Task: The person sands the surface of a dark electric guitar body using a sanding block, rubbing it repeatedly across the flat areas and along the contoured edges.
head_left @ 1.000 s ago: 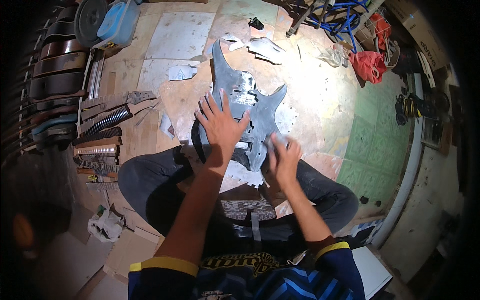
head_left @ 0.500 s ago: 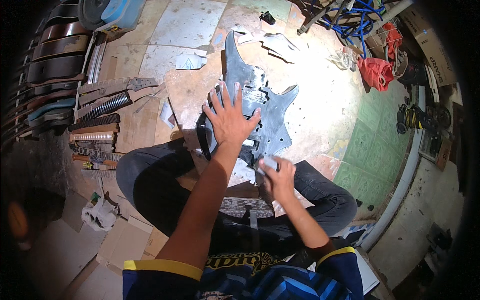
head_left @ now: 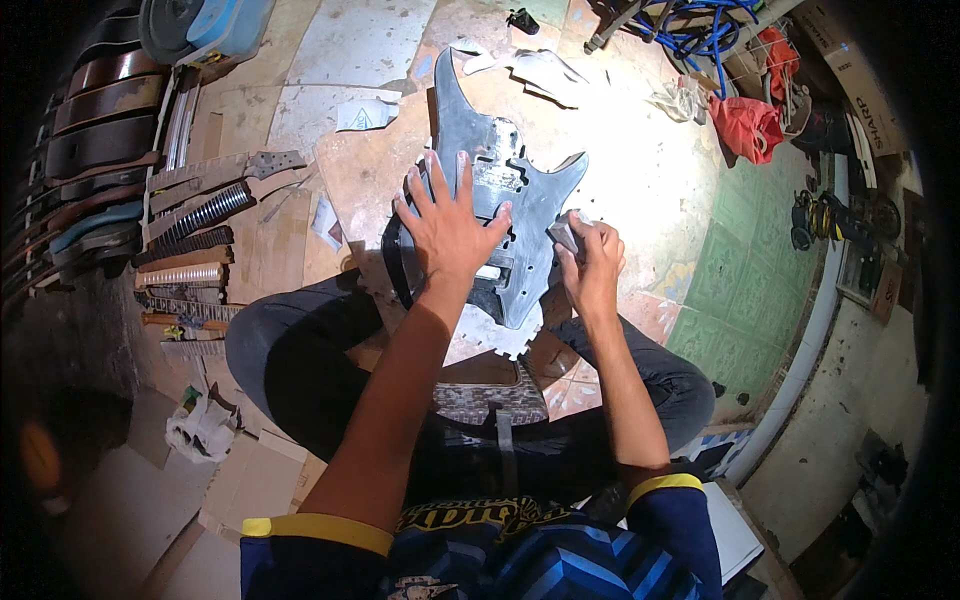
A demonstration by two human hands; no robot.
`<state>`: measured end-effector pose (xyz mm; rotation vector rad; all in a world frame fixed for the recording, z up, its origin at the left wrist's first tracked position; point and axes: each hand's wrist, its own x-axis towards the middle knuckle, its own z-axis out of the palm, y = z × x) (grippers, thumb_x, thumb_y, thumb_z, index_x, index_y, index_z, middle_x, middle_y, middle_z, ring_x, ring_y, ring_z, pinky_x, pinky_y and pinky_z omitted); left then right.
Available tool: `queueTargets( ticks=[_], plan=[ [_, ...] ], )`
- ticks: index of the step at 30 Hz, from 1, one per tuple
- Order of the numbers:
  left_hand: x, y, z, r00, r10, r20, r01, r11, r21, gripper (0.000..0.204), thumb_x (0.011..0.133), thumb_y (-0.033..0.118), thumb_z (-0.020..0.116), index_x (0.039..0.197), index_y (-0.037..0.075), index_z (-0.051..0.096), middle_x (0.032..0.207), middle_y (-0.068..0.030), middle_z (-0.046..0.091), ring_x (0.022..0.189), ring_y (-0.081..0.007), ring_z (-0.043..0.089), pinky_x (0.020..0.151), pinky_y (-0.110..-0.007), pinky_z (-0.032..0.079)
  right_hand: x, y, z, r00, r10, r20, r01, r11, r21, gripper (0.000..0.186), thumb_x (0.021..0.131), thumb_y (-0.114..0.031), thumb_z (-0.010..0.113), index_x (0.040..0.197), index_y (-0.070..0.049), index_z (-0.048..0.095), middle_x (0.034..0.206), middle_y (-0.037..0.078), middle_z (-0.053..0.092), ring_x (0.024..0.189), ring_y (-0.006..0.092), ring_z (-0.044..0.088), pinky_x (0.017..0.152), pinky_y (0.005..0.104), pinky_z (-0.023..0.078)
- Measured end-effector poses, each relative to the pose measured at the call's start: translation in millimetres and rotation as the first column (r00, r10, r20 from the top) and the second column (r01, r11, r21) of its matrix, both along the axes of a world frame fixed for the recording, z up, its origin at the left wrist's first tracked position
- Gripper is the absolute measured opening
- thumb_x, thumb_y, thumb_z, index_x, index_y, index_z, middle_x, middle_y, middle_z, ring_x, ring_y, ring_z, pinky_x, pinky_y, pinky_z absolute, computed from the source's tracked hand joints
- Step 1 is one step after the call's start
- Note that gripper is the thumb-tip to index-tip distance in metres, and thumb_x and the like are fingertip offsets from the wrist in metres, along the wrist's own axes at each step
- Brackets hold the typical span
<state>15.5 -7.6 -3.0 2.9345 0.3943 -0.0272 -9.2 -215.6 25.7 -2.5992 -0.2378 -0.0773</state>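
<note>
A grey-black electric guitar body (head_left: pixel 535 225) with pointed horns and routed cavities lies in front of me, its longer horn pointing away. My left hand (head_left: pixel 445 225) rests flat on its left half, fingers spread. In my right hand (head_left: pixel 597 262) is a small grey sanding block (head_left: pixel 566 237), gripped between thumb and fingers at the body's right edge. The block's underside is hidden, so I cannot tell how much of it touches the edge. White paper (head_left: pixel 490 335) lies beneath the near end of the body.
Several guitar necks (head_left: pixel 210 210) lie to the left, beside a rack of guitar bodies (head_left: pixel 105 110). A folded sandpaper sheet (head_left: pixel 367 114) and crumpled white paper (head_left: pixel 545 75) lie beyond. A red cloth bag (head_left: pixel 745 130) and blue hose (head_left: pixel 715 40) sit at far right.
My right hand has moved up and away from me with the sanding block, from the body's near end to its right edge. My left hand stays spread on the guitar body.
</note>
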Motion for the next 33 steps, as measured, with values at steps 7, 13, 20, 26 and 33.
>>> queueTargets(
  ticks=[7, 13, 20, 26, 33],
  plan=[
    [-5, 2, 3, 0.998, -0.013, 0.054, 0.013, 1.0, 0.0, 0.087, 0.087, 0.067, 0.058, 0.157, 0.017, 0.043, 0.162, -0.0224, 0.03, 0.141, -0.0448, 0.034, 0.111, -0.067, 0.025, -63, -7, 0, 0.98, 0.182, -0.087, -0.188, 0.979, -0.072, 0.051, 0.084, -0.013, 0.078, 0.131, -0.028, 0.068, 0.123, 0.023, 0.057, 0.116, 0.0402, 0.053, 0.097, 0.0525, 0.039],
    [0, 1, 0, 1.0, -0.007, 0.029, 0.006, 1.0, 0.023, 0.087, 0.088, 0.07, 0.054, 0.158, 0.022, 0.041, 0.163, -0.0217, 0.03, 0.143, -0.0442, 0.033, 0.113, -0.067, 0.025, 28, 23, -6, 1.0, -0.001, 0.022, 0.002, 0.999, -0.041, 0.051, 0.085, -0.011, 0.076, 0.133, -0.024, 0.065, 0.12, 0.024, 0.059, 0.113, 0.0414, 0.055, 0.095, 0.0525, 0.041],
    [1, 1, 0, 0.998, 0.008, 0.057, -0.009, 1.0, 0.023, 0.087, 0.086, 0.069, 0.056, 0.156, 0.02, 0.045, 0.163, -0.022, 0.029, 0.14, -0.0462, 0.036, 0.112, -0.067, 0.026, -1, 13, 1, 0.98, 0.196, -0.037, -0.2, 0.972, -0.127, 0.058, 0.083, -0.013, 0.076, 0.136, -0.031, 0.065, 0.123, 0.023, 0.058, 0.114, 0.0402, 0.055, 0.096, 0.0523, 0.04],
    [7, -5, 2, 0.999, -0.003, 0.034, 0.002, 1.0, 0.017, 0.086, 0.087, 0.068, 0.056, 0.156, 0.02, 0.045, 0.163, -0.0236, 0.029, 0.139, -0.0461, 0.037, 0.111, -0.065, 0.028, 15, 17, -8, 0.995, 0.073, -0.067, -0.083, 0.984, -0.157, 0.04, 0.088, -0.014, 0.072, 0.127, -0.022, 0.068, 0.123, 0.026, 0.058, 0.115, 0.043, 0.055, 0.098, 0.0536, 0.041],
    [9, -2, 0, 1.0, -0.009, 0.007, 0.009, 0.999, 0.033, 0.087, 0.088, 0.069, 0.055, 0.157, 0.018, 0.042, 0.164, -0.0237, 0.027, 0.143, -0.0454, 0.033, 0.112, -0.065, 0.027, 61, 21, 0, 0.993, 0.109, -0.047, -0.114, 0.988, -0.104, 0.045, 0.089, -0.016, 0.072, 0.133, -0.024, 0.066, 0.125, 0.028, 0.058, 0.112, 0.0443, 0.056, 0.095, 0.0522, 0.044]
  ],
)
